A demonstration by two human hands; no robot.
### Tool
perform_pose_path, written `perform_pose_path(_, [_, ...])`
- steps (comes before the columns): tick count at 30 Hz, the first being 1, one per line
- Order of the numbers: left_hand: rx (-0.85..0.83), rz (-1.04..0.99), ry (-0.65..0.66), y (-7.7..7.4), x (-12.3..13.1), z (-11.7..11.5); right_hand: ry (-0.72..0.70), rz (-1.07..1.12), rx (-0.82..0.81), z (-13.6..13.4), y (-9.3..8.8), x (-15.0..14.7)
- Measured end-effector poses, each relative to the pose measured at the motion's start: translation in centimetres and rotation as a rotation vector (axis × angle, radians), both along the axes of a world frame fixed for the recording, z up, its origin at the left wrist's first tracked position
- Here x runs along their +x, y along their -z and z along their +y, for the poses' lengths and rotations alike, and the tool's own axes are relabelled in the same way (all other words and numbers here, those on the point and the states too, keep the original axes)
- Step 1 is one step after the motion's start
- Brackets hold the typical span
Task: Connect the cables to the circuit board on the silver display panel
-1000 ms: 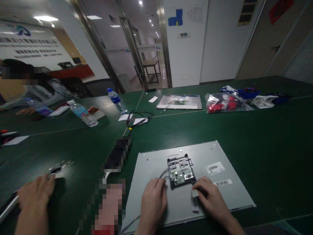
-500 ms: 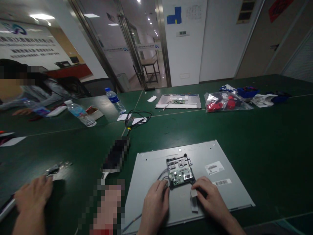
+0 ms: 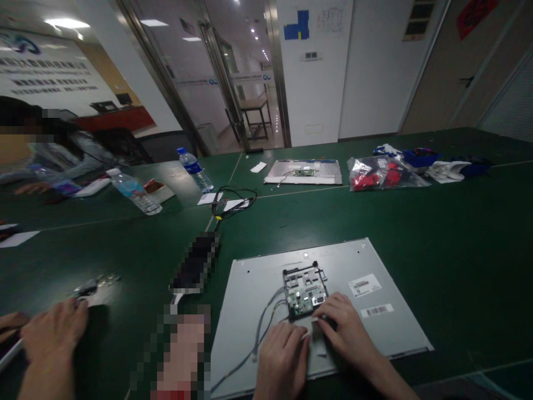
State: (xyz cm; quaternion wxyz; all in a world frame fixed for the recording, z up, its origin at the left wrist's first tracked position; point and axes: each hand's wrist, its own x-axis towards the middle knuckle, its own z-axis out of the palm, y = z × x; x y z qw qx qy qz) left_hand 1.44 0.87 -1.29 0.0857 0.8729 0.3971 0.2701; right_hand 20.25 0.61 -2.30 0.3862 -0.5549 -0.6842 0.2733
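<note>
A large grey metal panel [image 3: 233, 311] lies on the table before me, with a green circuit board [image 3: 306, 300] in a black and silver frame on it. Just below the board, my right hand [image 3: 345, 330] is closed, pinching the top of a pale grey strip [image 3: 320, 341] that hangs down over the panel. Beside it my left hand [image 3: 283, 355] is closed too; a small white bit shows at its fingertips, too little to name. Thin grey cables [image 3: 260, 333] run from the board's left side across the panel, touched by neither hand.
Another person's hand [image 3: 54, 333] rests at left by a small shiny heap [image 3: 89, 286]. Water bottles [image 3: 135, 191], a coiled black cable [image 3: 233, 200], a second panel with a board [image 3: 306, 173] and a plastic bag with red items [image 3: 381, 175] stand farther back.
My left hand has left the cables at the board's side and moved right and nearer to me. My right hand has shifted slightly left and up with the strip.
</note>
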Motion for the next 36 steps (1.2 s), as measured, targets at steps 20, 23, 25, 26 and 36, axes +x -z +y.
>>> perform_pose_path(20, [0.017, 0.115, 0.14, 0.7, 0.7, -0.7, -0.223, -0.342, 0.084, 4.0, -1.8, 1.1])
perform_pose_path(23, [0.012, 0.11, 0.148, 0.6, 0.7, -0.7, -0.226, -0.28, 0.107, 4.4, -1.3, 0.9])
perform_pose_path(25, [0.015, 0.094, 0.151, 0.6, 0.7, -0.8, -0.202, -0.235, 0.106, 4.4, -0.7, 0.6])
perform_pose_path(26, [0.017, 0.084, 0.154, 0.7, 0.7, -0.8, -0.186, -0.216, 0.101, 4.3, -0.4, 0.4])
perform_pose_path(36, [0.038, 0.071, 0.155, 1.0, 0.9, -0.5, -0.076, -0.153, 0.084, 3.4, 0.0, -0.5])
